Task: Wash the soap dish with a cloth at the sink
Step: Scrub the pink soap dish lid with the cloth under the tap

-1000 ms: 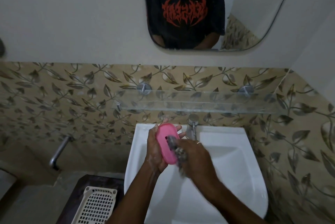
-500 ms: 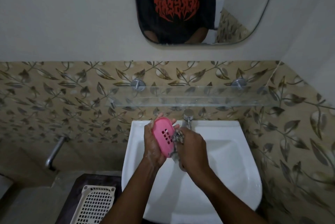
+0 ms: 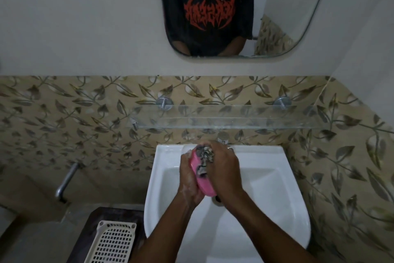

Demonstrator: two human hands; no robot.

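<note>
A pink soap dish [image 3: 203,183] stands on edge over the white sink [image 3: 283,194]. My left hand [image 3: 187,175] grips it from the left, with soap foam on the fingers. My right hand [image 3: 223,169] holds a grey patterned cloth [image 3: 204,156] bunched against the dish's upper right face. The tap is mostly hidden behind my right hand.
A glass shelf [image 3: 223,122] juts out from the leaf-patterned tiles just above the sink. Above it hangs a mirror [image 3: 277,17]. A cream perforated basket [image 3: 110,241] sits on a dark surface left of the sink. A metal pipe [image 3: 66,179] comes out of the left wall.
The right hand has slid the cloth up the dish towards its top end. The dish has turned, its slotted face no longer showing.
</note>
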